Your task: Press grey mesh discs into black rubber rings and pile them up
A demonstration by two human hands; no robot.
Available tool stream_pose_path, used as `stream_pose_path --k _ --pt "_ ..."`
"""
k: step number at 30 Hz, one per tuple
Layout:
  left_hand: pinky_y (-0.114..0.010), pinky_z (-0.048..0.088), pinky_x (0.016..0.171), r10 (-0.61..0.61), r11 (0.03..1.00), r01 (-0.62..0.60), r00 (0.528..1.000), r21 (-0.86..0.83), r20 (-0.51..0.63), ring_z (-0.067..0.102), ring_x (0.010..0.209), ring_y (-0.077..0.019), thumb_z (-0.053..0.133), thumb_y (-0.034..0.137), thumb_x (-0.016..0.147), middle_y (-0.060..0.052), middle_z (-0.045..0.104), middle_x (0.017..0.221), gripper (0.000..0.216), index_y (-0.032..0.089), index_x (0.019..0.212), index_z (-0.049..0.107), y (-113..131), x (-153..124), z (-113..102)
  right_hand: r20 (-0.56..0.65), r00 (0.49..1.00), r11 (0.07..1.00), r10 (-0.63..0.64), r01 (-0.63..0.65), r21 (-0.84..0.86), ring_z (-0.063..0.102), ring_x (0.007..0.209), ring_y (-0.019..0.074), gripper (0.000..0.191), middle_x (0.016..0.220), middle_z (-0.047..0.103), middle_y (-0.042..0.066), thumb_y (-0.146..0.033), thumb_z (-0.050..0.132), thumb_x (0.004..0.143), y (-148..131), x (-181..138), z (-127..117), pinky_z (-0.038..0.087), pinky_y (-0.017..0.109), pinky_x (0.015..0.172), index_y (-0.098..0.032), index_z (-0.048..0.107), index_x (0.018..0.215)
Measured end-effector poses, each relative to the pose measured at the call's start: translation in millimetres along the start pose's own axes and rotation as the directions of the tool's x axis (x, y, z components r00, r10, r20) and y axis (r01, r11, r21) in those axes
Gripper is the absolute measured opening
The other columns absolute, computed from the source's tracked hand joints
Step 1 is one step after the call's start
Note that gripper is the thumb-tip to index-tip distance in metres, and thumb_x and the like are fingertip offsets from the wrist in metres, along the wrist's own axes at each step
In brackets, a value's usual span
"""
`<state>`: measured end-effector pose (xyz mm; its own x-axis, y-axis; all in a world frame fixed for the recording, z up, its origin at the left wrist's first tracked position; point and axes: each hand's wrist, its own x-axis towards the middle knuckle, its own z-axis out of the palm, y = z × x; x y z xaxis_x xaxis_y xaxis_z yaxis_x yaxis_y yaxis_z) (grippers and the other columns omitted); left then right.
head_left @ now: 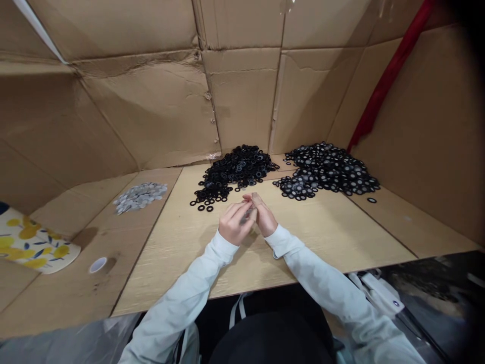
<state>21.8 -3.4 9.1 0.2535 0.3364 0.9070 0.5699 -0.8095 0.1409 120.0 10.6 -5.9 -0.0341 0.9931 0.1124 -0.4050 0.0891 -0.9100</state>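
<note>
My left hand (235, 225) and my right hand (264, 216) meet over the middle of the wooden board (333, 232), fingers pinched together around small grey pieces I can barely make out. Just beyond them lies a pile of black rubber rings (237, 172). To its right sits a second pile of black rings fitted with grey discs (328, 169). A small heap of loose grey discs (141, 195) lies at the far left.
Cardboard walls (151, 116) enclose the bench on three sides. A red strap (386, 81) runs down the right wall. A yellow-flowered pad (30, 242) and a small white ring (97, 265) lie at the left. A white bag (379, 296) hangs by the front edge.
</note>
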Motion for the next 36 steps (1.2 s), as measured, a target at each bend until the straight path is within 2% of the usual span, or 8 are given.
stream_pose_path --k 7,16,20,23,26,29,32,36 --pt "-0.030 0.048 0.067 0.088 0.986 -0.089 0.996 0.144 0.016 0.058 0.072 -0.0164 0.049 0.014 0.072 -0.009 0.063 0.076 0.018 0.013 0.088 0.058 -1 -6 3 -0.131 0.985 0.978 -0.115 0.089 -0.191 0.051 0.082 0.0142 0.040 0.083 0.054 0.002 -0.055 0.035 0.073 14 3 0 0.039 0.027 0.076 -0.020 0.051 0.085" --pt "-0.029 0.046 0.069 0.141 0.979 -0.154 0.985 0.132 0.104 0.056 0.072 -0.0154 0.048 0.013 0.072 -0.008 0.063 0.072 0.015 0.012 0.082 0.058 -4 -1 2 -0.137 0.956 0.912 -0.260 0.197 -0.360 0.050 0.080 0.0151 0.036 0.080 0.054 0.002 -0.051 0.033 0.076 3 -2 0 0.038 0.027 0.075 -0.020 0.051 0.078" --pt "-0.029 0.047 0.069 0.036 0.998 -0.041 0.995 0.047 0.089 0.057 0.073 -0.0155 0.049 0.015 0.071 -0.007 0.064 0.076 0.016 0.015 0.082 0.060 -2 -1 2 -0.127 0.962 0.915 -0.241 0.182 -0.359 0.051 0.080 0.0156 0.042 0.078 0.056 0.003 -0.054 0.030 0.075 1 0 0 0.038 0.027 0.074 -0.018 0.053 0.074" --pt "-0.030 0.047 0.071 -0.166 0.983 0.171 0.983 -0.067 0.075 0.058 0.074 -0.0159 0.051 0.017 0.069 -0.007 0.065 0.077 0.015 0.016 0.078 0.063 3 1 1 -0.086 0.973 0.928 -0.213 0.174 -0.329 0.052 0.078 0.0154 0.050 0.075 0.058 0.004 -0.058 0.027 0.074 1 0 1 0.039 0.027 0.072 -0.017 0.055 0.072" --pt "-0.030 0.048 0.071 -0.479 0.819 0.500 0.866 -0.283 0.143 0.060 0.076 -0.0164 0.052 0.022 0.068 -0.007 0.065 0.083 0.017 0.016 0.079 0.065 7 5 -1 -0.056 0.982 0.939 -0.178 0.153 -0.308 0.052 0.073 0.0147 0.053 0.072 0.058 0.003 -0.061 0.026 0.072 1 -1 2 0.040 0.026 0.066 -0.016 0.056 0.072" --pt "-0.032 0.049 0.069 -0.683 0.428 0.729 0.648 -0.534 0.338 0.060 0.075 -0.0180 0.057 0.030 0.065 -0.008 0.065 0.085 0.024 0.015 0.082 0.065 6 8 1 -0.057 0.987 0.947 -0.153 0.129 -0.295 0.051 0.068 0.0138 0.051 0.067 0.056 0.002 -0.062 0.031 0.070 3 -2 2 0.040 0.025 0.061 -0.017 0.054 0.068" --pt "-0.036 0.048 0.070 -0.713 0.068 0.751 0.497 -0.657 0.494 0.060 0.076 -0.0209 0.068 0.034 0.052 -0.008 0.066 0.085 0.033 0.014 0.079 0.066 2 10 4 -0.050 0.990 0.967 -0.131 0.117 -0.226 0.050 0.066 0.0129 0.046 0.065 0.054 0.000 -0.061 0.037 0.068 4 0 2 0.040 0.024 0.060 -0.017 0.052 0.066" --pt "-0.038 0.045 0.075 -0.712 -0.128 0.717 0.414 -0.685 0.567 0.060 0.080 -0.0224 0.073 0.030 0.044 -0.009 0.066 0.084 0.035 0.014 0.074 0.067 3 12 4 0.034 0.999 0.998 0.006 -0.004 -0.059 0.051 0.064 0.0126 0.047 0.064 0.054 0.000 -0.062 0.039 0.066 6 0 5 0.040 0.025 0.057 -0.018 0.052 0.073"
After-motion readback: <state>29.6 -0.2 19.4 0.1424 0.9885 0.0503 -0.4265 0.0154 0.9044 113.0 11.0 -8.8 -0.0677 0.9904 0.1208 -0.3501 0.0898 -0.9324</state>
